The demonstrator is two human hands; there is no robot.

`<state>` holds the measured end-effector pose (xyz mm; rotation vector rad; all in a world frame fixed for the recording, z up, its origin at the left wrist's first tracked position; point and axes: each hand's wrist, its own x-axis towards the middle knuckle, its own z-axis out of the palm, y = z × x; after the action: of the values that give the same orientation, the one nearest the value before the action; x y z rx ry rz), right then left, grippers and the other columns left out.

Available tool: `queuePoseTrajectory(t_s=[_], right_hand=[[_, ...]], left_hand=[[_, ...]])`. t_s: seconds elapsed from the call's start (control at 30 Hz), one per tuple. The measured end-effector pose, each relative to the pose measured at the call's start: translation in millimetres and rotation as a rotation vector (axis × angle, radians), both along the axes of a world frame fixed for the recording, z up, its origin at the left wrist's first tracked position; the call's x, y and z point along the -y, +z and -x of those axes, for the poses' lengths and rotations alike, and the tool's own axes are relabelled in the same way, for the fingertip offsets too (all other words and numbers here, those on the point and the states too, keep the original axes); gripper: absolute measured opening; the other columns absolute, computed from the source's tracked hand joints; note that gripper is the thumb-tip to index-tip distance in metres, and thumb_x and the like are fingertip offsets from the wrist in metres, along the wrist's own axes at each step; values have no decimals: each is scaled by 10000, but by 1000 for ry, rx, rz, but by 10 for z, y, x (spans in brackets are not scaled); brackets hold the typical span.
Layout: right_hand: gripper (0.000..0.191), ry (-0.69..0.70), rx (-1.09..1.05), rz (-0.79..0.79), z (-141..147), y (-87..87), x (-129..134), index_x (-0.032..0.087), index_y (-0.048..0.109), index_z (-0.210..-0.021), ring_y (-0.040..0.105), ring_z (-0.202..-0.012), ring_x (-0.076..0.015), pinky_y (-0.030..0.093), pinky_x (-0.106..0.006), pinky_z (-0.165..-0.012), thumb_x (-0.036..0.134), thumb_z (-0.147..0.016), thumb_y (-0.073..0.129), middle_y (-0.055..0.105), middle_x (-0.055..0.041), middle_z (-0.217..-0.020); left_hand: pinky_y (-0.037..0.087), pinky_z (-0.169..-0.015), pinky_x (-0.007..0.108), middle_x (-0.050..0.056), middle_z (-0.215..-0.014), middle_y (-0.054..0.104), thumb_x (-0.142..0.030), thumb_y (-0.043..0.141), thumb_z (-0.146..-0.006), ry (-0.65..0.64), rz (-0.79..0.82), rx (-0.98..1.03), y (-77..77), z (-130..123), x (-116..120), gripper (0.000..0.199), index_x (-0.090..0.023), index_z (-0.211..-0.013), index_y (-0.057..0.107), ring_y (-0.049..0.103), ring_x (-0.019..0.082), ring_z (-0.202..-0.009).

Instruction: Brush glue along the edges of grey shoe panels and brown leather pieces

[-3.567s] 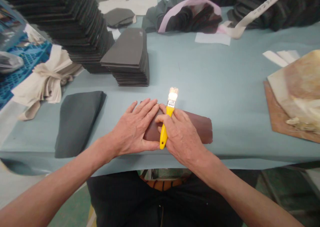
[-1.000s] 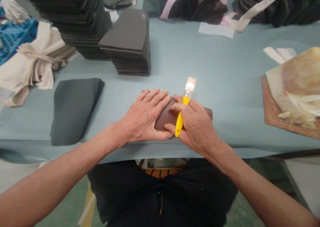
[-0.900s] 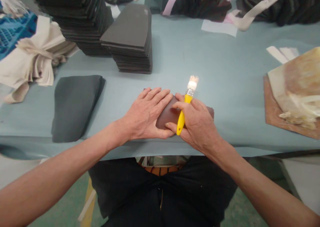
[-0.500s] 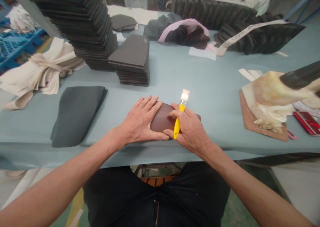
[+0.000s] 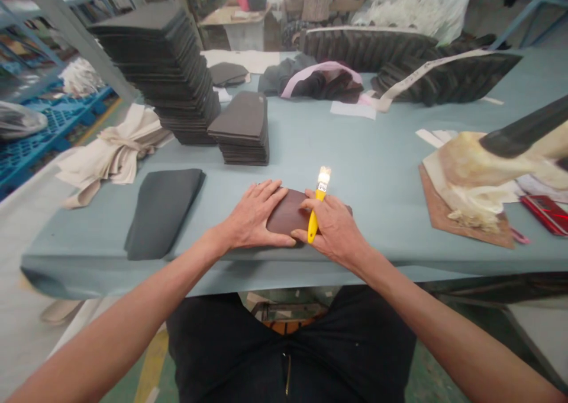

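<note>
Brown pc [image 5: 288, 209], smooth & slightly glossy w/ a curved L end, lies flat on the tabletop near the front edge, under both hands. L hand [image 5: 260, 216] rests on its L end: palm down, fingers spread & straight, thumb stretched along the near side, gripping nothing. R hand [image 5: 335, 222] covers the R end, fingers bent, grasping a yellow-handled brush [image 5: 319, 195]; thumb is at the pc's near edge, but can't tell if it pinches the pc too. Brush: slick tapered handle, hole in the butt, metal ferrule, pale bristles pointing away from the person.

Tabletop [image 5: 302, 139] has a smooth blue-grey cover, draped over the front edge. To L, dk grey folded pc [image 5: 165, 213], matte, soft-cornered. Behind: short stack [image 5: 242, 125] of thin dk sheets, tapered outline; next to it a tall stack [image 5: 168, 71], same sort, leaning a bit. Far L, cream strips [image 5: 118, 148], bunched & tied mid-length. To R, yellowish stained container [image 5: 465, 166] w/ crusty drips, on a brown board [image 5: 432, 199] w/ angled corners; red shiny item [image 5: 545, 213] beside it.
</note>
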<state>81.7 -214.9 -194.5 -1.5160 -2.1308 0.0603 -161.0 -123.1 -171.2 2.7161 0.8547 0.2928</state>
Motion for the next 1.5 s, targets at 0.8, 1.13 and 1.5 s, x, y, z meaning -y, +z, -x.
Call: queuePoseTrajectory(t_s=[0.8,1.13,1.5], right_hand=[[412,-465,-586,42,-683,-29,664,236,623,-1018,758,-830,-274,570,-412,-784,640,-939,615,774,-95,-930],[395,-355,-830,105,-504,-163,528,252,534,-1045,658,-716,-168,512,-332,-713,596,-926,686,688,14,-821],[200,-259,-977,-28,-442,-237,344,277,542,-1022,588,-673,-152,536,-353,-725,293,-909,707,613,64,-771]], left_hand=[[262,-1356,668,288,-1800,268,-990,510,-848,15,-139,-161,222,-53,280,1252,-64,-1678,371,220,504,-1689],[288,-1335,690,256,-1786,321,-806,539,-988,36,-164,-174,155,-166,426,995,-152,-1701,309,294,488,-1667],[247,-1357,640,226,-1811,285,-791,535,-997,85,-128,-225,229,-204,505,981,-196,-1726,259,258,439,-1693]])
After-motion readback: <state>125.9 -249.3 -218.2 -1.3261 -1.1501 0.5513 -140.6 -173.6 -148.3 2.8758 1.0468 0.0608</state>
